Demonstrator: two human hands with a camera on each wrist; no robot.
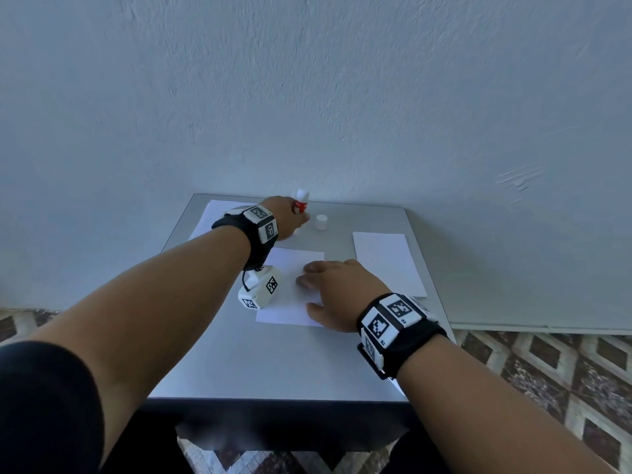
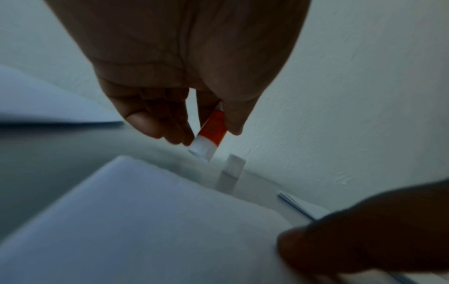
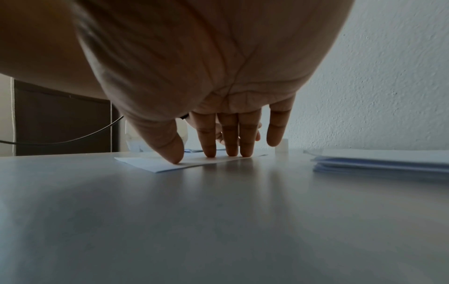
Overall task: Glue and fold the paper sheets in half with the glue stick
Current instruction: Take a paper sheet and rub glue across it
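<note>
The left hand (image 1: 285, 218) grips the red and white glue stick (image 1: 301, 201) at the far edge of the grey table (image 1: 273, 364), fingers (image 2: 155, 123) curled round its body, the stick tilted above the surface. Its white cap (image 1: 321, 222) stands just beside it. The right hand (image 1: 337, 292) lies flat, straight fingers (image 3: 230, 134) pressing the middle paper sheet (image 1: 290, 265). More sheets lie in a stack on the right (image 1: 388, 261) and at the far left (image 1: 213, 215).
</note>
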